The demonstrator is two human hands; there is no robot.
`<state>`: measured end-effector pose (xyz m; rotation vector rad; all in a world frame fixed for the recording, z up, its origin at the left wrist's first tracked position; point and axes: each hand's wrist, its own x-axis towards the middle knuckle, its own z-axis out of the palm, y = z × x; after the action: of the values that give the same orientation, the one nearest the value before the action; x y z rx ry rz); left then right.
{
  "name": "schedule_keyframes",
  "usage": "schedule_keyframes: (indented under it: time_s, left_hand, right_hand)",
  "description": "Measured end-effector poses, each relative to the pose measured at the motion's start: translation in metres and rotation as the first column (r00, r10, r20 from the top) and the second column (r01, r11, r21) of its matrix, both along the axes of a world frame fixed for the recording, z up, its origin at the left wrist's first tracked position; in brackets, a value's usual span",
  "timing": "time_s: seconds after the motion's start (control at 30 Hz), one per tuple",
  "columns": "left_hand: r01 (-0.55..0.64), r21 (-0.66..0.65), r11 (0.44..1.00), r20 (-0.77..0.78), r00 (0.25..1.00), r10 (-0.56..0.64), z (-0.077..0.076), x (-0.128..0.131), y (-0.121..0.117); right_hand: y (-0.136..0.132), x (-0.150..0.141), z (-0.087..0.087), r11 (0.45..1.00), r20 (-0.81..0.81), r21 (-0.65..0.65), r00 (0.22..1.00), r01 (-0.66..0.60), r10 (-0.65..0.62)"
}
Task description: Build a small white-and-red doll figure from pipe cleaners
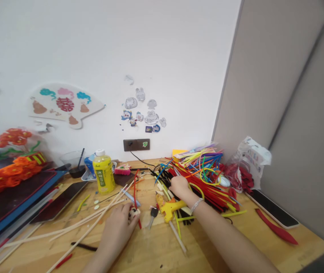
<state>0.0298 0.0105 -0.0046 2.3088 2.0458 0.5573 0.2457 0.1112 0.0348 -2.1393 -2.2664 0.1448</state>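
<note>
My left hand [117, 228] curls around a small cream and dark speckled piece [134, 214] at the front of the wooden table [162, 254], and a red pipe cleaner [135, 193] rises beside it. My right hand [179, 187] rests on a large heap of multicoloured pipe cleaners [198, 178], touching the black and red ones; its fingertips are hidden. Between my hands lie a yellow hot glue gun [169, 207] and small black-handled scissors [153, 216]. A silver bangle [196, 205] circles my right wrist.
Long pale sticks [76, 222] spread left of my left hand. A yellow drink bottle [103, 172] stands behind them, near a black tablet [59, 201]. Orange pipe-cleaner flowers [11, 178] lie at left. A plastic bag [250, 163] and a red spatula [276, 227] lie at right.
</note>
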Motion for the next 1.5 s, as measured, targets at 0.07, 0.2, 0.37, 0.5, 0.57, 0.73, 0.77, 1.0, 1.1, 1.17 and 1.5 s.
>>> schedule_keyframes:
  time_s: [0.07,0.2,0.37,0.5,0.57,0.73,0.77,1.0,1.1,1.17,1.5]
  left_hand:
    - [0.002,-0.002,1.0,0.002,1.0,-0.002,0.0,0.001,-0.001]
    - [-0.005,-0.002,1.0,0.007,1.0,0.005,0.0,0.003,-0.003]
    - [-0.014,-0.005,1.0,0.013,1.0,0.015,0.0,0.004,-0.004]
    - [-0.017,-0.003,1.0,0.017,1.0,0.017,0.0,0.004,-0.006]
    - [-0.016,0.0,1.0,0.019,1.0,0.016,0.0,0.005,-0.006]
    - [-0.015,0.023,1.0,0.019,1.0,0.015,0.0,0.006,-0.005]
    - [-0.018,0.03,0.999,0.018,1.0,0.017,-0.001,0.006,-0.006]
    - [0.0,0.091,0.996,0.007,1.0,0.0,0.001,0.011,-0.012]
    - [0.052,0.152,0.987,0.011,0.998,-0.054,0.003,0.014,-0.013]
    - [0.115,0.199,0.973,0.011,0.993,-0.12,0.003,0.016,-0.016]
    - [0.52,0.546,0.657,-0.179,0.838,-0.515,0.016,0.02,-0.039]
  right_hand:
    - [0.007,-0.004,-0.001,0.999,0.015,-0.049,1.0,0.006,-0.005]
    - [0.016,-0.007,-0.001,0.995,-0.002,-0.101,1.0,-0.01,0.01]
    - [0.026,-0.002,0.01,0.997,-0.095,-0.053,0.994,-0.053,0.048]
    - [0.032,0.003,0.022,0.998,-0.191,0.05,0.98,-0.042,0.05]
    - [0.033,0.005,0.027,0.994,-0.244,0.103,0.968,-0.031,0.056]
    - [0.035,0.004,0.038,0.981,-0.415,0.196,0.906,0.007,0.077]
    - [0.036,0.004,0.042,0.978,-0.457,0.207,0.886,0.018,0.08]
    - [0.033,-0.007,0.067,0.987,-0.728,0.157,0.679,0.027,0.097]
    - [0.013,-0.02,0.06,0.997,-0.82,0.077,0.567,-0.028,0.079]
    - [-0.004,-0.032,0.048,0.998,-0.87,0.025,0.49,-0.066,0.054]
    - [-0.073,-0.073,-0.001,0.871,-0.955,-0.201,0.288,-0.449,-0.071]
